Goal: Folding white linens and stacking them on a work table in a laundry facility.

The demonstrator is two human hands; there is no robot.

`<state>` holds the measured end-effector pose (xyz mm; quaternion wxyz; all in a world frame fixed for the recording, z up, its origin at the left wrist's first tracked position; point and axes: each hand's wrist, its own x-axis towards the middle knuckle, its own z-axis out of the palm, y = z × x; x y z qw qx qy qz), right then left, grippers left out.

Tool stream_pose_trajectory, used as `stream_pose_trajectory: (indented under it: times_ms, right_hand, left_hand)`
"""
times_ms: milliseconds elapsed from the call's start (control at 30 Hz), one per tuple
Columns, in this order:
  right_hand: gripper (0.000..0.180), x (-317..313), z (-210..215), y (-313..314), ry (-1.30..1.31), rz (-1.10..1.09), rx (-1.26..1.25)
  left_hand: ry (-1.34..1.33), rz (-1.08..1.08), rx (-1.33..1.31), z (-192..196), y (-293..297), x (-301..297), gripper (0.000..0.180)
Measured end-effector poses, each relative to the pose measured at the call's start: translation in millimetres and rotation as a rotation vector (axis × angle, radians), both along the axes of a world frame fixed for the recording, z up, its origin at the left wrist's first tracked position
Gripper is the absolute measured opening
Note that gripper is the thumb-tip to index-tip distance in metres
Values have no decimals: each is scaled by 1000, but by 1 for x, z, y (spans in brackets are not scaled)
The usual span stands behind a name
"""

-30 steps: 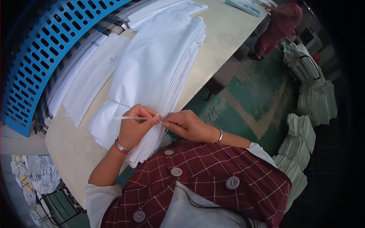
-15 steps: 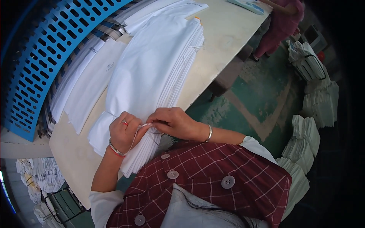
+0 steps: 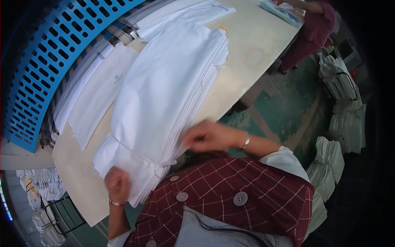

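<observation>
With left hand (image 3: 117, 184) and right hand (image 3: 208, 136) blurred, grips impossible to tell, pictured at a tied white cloth bundle (image 3: 152, 90) on the worktop (image 3: 251, 55).

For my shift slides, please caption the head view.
Left hand and right hand, both blurred, near a tied bundle of white cloth on a table.

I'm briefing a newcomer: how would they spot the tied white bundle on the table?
Find the pale table beside the blue slotted panel. On it, nearest the checked garment, lies a long white cloth bundle. Unlike the flatter white pieces beside it, a thin tie cinches it.
</observation>
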<state>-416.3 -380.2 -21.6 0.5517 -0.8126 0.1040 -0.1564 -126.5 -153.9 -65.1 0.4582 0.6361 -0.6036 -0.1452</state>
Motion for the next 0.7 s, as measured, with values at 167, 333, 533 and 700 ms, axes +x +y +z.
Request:
stream_pose_trajectory:
  times_ms: [167,333,533,700]
  right_hand:
    - [34,-47,53,-207,-140,-993,-406]
    - [34,-80,-17,-342,317,-945,356]
    - [23,-110,-40,-289,368,-740,492]
    - [34,-196,-58,-105,208,-597,750]
  left_hand:
    - [476,763,-1,-23,29,3,23]
    - [1122,714,149,-24,11,-22,48]
    - [1158,344,424,-32,-63,-28,54]
    - [1087,7,717,-15,-93,-37,51]
